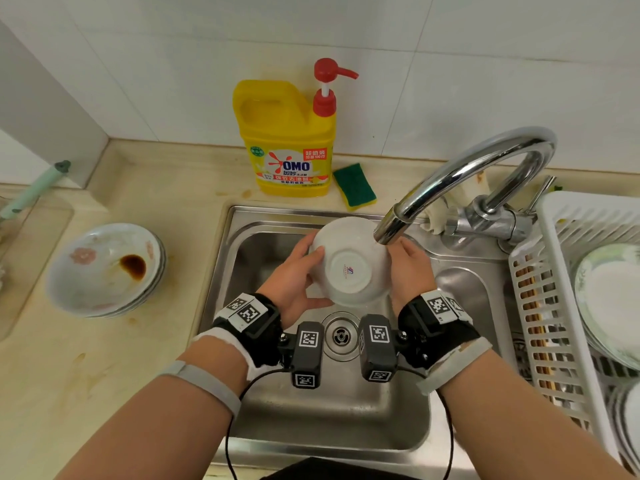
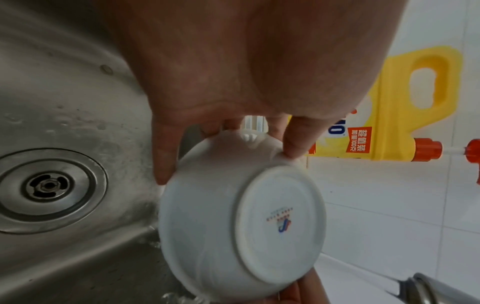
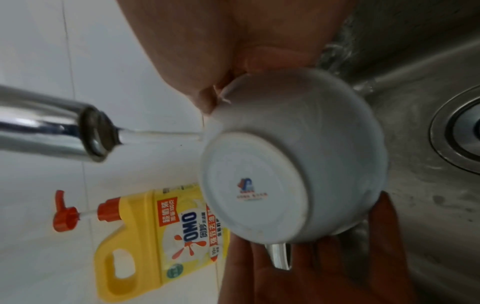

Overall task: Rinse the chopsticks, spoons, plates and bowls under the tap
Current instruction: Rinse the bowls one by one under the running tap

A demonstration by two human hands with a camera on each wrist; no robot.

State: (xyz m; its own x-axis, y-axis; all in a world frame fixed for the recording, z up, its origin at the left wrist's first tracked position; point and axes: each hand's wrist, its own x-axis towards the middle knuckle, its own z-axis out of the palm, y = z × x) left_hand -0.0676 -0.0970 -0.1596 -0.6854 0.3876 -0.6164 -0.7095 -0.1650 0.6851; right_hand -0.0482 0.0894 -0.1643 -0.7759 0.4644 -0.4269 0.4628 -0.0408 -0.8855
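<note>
I hold a white bowl (image 1: 349, 268) with both hands over the steel sink (image 1: 263, 251), tilted so its foot ring and printed mark face up. My left hand (image 1: 313, 277) grips its left side, thumb on the near wall and fingers over the far rim. My right hand (image 1: 405, 268) grips the right side, its fingers mostly hidden behind the bowl. The chrome tap (image 1: 391, 226) hangs just above the bowl's right edge. In the right wrist view a thin water stream (image 3: 161, 134) runs from the tap (image 3: 96, 131) onto the bowl (image 3: 293, 156) near its foot.
A stack of dirty patterned bowls (image 1: 107, 268) with brown sauce sits on the counter at left. A yellow detergent bottle (image 1: 287, 140) and a green-yellow sponge (image 1: 355, 185) stand behind the sink. A white dish rack (image 1: 554, 289) at right holds plates (image 1: 609, 296) and chopsticks (image 1: 535, 306). The drain (image 1: 341, 336) lies below my wrists.
</note>
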